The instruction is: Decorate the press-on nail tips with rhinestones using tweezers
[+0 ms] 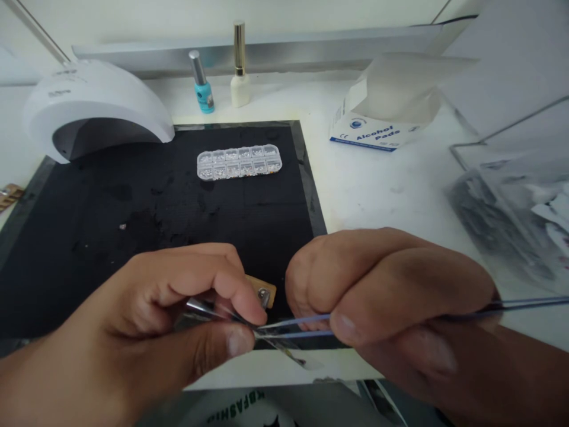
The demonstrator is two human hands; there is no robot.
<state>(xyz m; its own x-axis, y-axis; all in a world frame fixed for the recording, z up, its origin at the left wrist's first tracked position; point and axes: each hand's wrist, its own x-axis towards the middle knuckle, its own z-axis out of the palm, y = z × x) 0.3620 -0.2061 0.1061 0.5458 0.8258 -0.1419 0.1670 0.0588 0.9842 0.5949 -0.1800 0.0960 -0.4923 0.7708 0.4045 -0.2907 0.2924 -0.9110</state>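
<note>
My left hand (pixel 169 320) pinches a thin, clear plastic piece (pixel 293 354) between thumb and index finger; it looks like a small sleeve or packet, and its exact kind is unclear. My right hand (pixel 391 284) is closed around blue tweezers (pixel 311 335), whose rear end sticks out to the right. The tweezers' tips point left and meet the plastic at my left fingertips. Just behind those fingertips lies a tan piece with a metal clip (pixel 265 296), partly hidden by my left hand. Farther back on the black mat (pixel 155 219) rests a clear compartment case (pixel 240 163) of tiny shiny stones.
A white nail lamp (pixel 115 95) stands at the back left. Turquoise (pixel 204 96) and cream (pixel 240 90) polish bottles stand behind the mat. To the right are an open alcohol pads box (pixel 377 127) and a clear container (pixel 502 231) with dark and white contents.
</note>
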